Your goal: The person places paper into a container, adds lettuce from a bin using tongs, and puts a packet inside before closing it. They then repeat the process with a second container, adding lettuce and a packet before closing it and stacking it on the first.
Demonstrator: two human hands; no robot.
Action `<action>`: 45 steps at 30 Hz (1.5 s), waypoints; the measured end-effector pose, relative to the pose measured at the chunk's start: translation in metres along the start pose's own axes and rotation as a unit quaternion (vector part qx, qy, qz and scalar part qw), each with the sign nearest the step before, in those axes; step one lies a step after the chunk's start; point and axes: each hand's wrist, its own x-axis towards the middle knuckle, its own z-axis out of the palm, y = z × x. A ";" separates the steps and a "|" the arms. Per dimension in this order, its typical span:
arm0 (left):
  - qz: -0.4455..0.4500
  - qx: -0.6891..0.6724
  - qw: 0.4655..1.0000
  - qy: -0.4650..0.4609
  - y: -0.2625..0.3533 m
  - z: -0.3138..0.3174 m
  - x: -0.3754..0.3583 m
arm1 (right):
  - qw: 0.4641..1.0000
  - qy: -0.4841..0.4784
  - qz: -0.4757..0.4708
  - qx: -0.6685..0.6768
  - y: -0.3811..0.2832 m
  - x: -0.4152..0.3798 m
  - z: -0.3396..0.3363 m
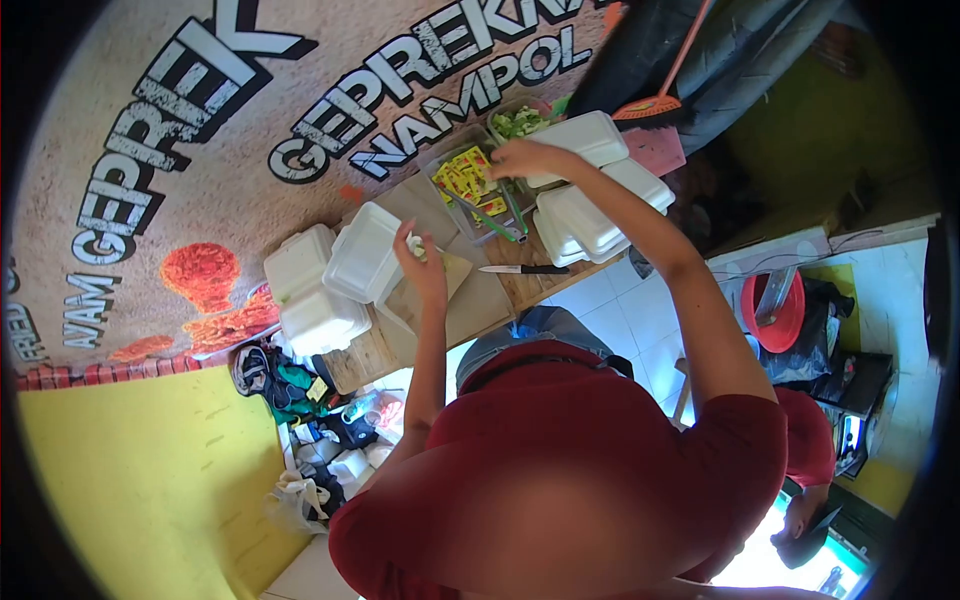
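Nearest my view, a kitchen knife (522, 269) lies on the wooden desk (350, 365). My left hand (425, 268) is beside the open foam box (365, 252); a pale green piece (416, 245) shows between thumb and fingers, though I can't tell whether that grip pinches it. Foam boxes (315, 290) stand to the left, with more foam boxes (600, 210) to the right. Farther off, my right hand (520, 160) reaches by the yellow sachets (464, 178) in a clear tub (477, 228); its grip I can't read. Green-handled tongs (497, 225) cross that tub, and chopped greens (520, 123) sit just beyond.
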 end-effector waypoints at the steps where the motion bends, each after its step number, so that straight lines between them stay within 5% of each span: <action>1: -0.002 -0.033 0.999 -0.024 -0.006 0.016 0.006 | 0.989 0.113 -0.090 0.035 0.015 -0.013 -0.013; 5: 0.061 -0.068 0.977 -0.192 0.030 0.080 0.036 | 0.900 0.429 -0.059 0.043 0.047 -0.116 -0.058; 6: 0.083 -0.046 0.963 -0.251 0.043 0.093 0.046 | 0.870 0.491 -0.025 -0.043 0.057 -0.138 -0.054; 9: 0.220 0.017 0.902 -0.371 0.046 0.138 0.073 | 0.802 0.579 0.080 -0.126 0.093 -0.181 -0.019; 12: 0.158 0.027 0.835 -0.525 0.041 0.179 0.102 | 0.785 0.601 0.143 0.038 0.101 -0.199 0.019; 16: -0.044 0.002 0.750 -0.659 0.044 0.216 0.137 | 0.722 0.646 0.133 0.209 0.101 -0.192 0.069; 19: -0.014 0.042 0.735 -0.676 0.020 0.243 0.143 | 0.634 0.659 0.068 0.399 0.092 -0.177 0.105; 22: -0.019 0.065 0.697 -0.714 0.026 0.250 0.147 | 0.654 0.582 0.088 0.476 0.083 -0.181 0.113; 25: -0.045 0.112 0.688 -0.716 0.041 0.246 0.147 | 0.645 0.582 0.077 0.489 0.070 -0.180 0.113; 37: -0.085 0.066 0.831 -0.545 0.051 0.241 0.151 | 0.595 0.628 0.077 0.496 0.071 -0.156 0.122; 40: -0.125 -0.020 0.821 -0.557 0.078 0.229 0.164 | 0.588 0.630 0.074 0.502 0.073 -0.154 0.122; 45: -0.057 -0.022 0.763 -0.644 0.136 0.206 0.130 | 0.555 0.643 0.073 0.523 0.071 -0.147 0.130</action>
